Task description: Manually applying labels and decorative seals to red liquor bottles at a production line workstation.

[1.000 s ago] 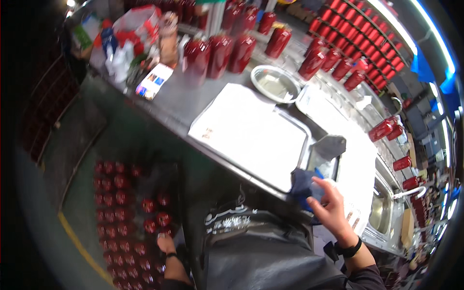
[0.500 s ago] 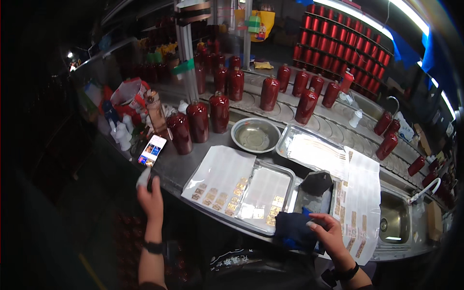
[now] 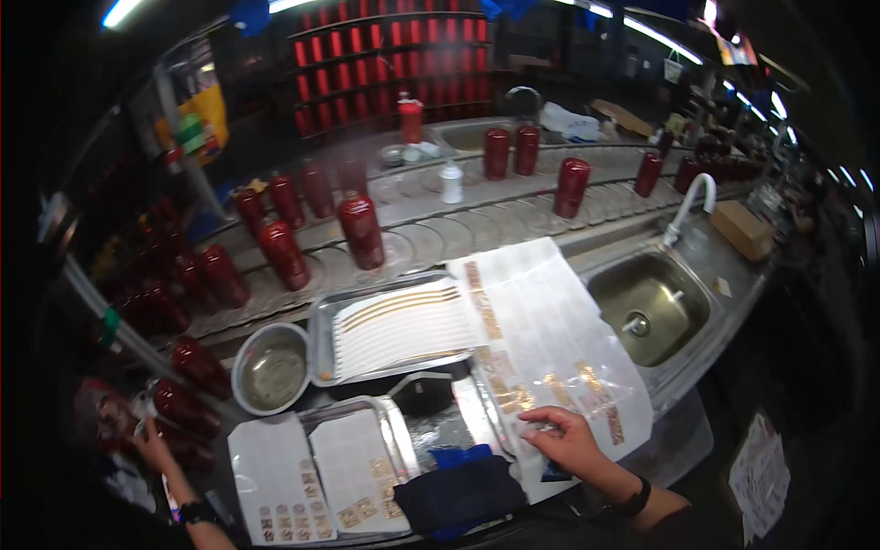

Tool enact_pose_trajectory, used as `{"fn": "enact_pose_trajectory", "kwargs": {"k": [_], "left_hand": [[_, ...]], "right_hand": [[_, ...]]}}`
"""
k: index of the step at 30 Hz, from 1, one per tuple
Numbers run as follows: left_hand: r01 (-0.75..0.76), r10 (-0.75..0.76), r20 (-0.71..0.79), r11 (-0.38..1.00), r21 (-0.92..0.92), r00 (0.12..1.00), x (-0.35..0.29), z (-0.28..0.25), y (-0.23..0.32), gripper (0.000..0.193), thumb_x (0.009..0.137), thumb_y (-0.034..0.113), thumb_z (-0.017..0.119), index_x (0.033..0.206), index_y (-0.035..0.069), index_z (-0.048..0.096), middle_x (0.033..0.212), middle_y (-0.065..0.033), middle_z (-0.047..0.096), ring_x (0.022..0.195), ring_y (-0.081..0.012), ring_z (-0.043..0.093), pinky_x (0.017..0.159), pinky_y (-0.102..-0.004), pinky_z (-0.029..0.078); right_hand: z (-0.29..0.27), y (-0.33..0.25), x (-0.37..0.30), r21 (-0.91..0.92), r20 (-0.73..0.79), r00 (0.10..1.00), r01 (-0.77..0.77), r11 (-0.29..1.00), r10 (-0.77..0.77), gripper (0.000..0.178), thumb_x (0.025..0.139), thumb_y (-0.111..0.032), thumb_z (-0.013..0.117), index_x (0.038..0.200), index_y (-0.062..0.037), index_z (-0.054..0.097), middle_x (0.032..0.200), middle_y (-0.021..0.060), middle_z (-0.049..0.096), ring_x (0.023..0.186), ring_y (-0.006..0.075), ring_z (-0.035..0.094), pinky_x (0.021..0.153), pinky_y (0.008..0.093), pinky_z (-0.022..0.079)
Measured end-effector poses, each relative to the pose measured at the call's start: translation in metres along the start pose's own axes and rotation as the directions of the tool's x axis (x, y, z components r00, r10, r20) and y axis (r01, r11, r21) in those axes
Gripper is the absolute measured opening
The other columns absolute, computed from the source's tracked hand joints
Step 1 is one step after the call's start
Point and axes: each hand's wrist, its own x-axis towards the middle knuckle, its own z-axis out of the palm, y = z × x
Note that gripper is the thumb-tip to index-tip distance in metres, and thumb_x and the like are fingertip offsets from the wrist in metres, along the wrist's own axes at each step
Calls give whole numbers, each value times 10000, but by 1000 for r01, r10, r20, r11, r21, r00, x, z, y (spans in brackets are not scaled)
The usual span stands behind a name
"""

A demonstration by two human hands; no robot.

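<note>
My left hand (image 3: 154,449) reaches in among the dark red bottles (image 3: 186,406) at the left end of the counter. A pinkish-brown bottle (image 3: 103,410) is close to its fingertips; blur hides whether they grip it. Over the long white sheet (image 3: 541,284) with gold stickers, my right hand (image 3: 566,442) hovers with loosely bent fingers, thumb and forefinger slightly apart. Something white covers a fingertip. Left of this hand, a dark folded cloth (image 3: 460,495) lies at the counter's front edge. Two smaller sticker sheets (image 3: 268,458) lie further left, one in a metal tray (image 3: 396,431).
A tray (image 3: 321,330) holds a sheet with gold strips beside a metal bowl (image 3: 273,367). Behind stands a conveyor (image 3: 431,229) carrying red bottles (image 3: 360,231) and a white bottle (image 3: 451,183). At right are a sink (image 3: 674,316), white faucet (image 3: 692,206) and cardboard box (image 3: 741,229).
My view has swung to the right. My left hand has gone from beside the lit phone to the bottles further back. My right hand has moved from the dark cloth to over the long sticker sheet.
</note>
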Motion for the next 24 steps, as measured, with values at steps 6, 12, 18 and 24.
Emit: {"fn": "enact_pose_trajectory", "kwargs": {"k": [6,12,18,24], "left_hand": [[-38,38,46,999,-19,998,2,-4,5,822,851,587,627,1303,-94,533,1319,-273,572,1234,-404,531,1032,-405,388],[-57,58,7,997,-47,998,-19,-11,14,771,863,548,642,1280,-95,552,1299,-262,586,1220,-398,542,1023,-402,395],[-56,53,-81,998,-38,995,-16,-11,13,759,842,627,601,1213,-36,618,1213,-250,640,1137,-410,594,970,-427,430],[-18,16,-145,1000,-10,989,-13,-3,-7,767,828,645,601,1208,-20,628,1205,-231,650,1130,-402,600,966,-435,431]], "right_hand": [[8,4,10,62,90,990,-117,991,112,287,897,-83,692,1175,-18,661,1093,16,659,803,35,628,716,185,505],[7,14,12,9,70,997,-21,1000,21,281,886,-98,689,1157,-26,677,1059,21,680,689,8,549,639,177,462],[-20,-4,30,57,38,988,144,988,-146,307,884,9,550,1168,-17,663,1051,47,675,716,30,555,638,192,455],[-39,-40,110,-34,-104,936,335,942,-336,273,874,8,558,1131,-8,647,996,32,635,667,8,536,614,164,436]]}}
